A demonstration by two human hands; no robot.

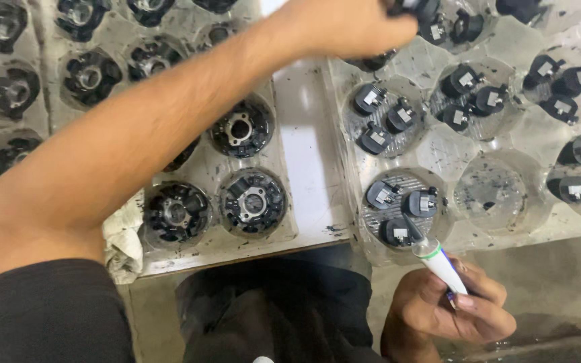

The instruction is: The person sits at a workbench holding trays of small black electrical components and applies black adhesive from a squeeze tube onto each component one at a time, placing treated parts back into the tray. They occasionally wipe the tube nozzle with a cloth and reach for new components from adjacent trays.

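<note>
The left hand point(341, 25) reaches across to the far side of the surface point(307, 168), its fingers closed on a small black part point(415, 8) over the clear plastic tray point(506, 144) at the right; the grip itself is blurred. The right hand point(448, 309) sits off the near edge, closed around a white tube with a dark nozzle point(435, 259), the tip pointing at the nearest tray pocket. That pocket holds three small black clips with pale faces point(401, 208); the next pocket to the right point(491, 191) shows only residue. Further pockets hold similar clips in twos and threes. At the left, a second tray carries round black housings point(253, 200), one per pocket. A crumpled white rag point(124, 242) lies at the near left edge.
</note>
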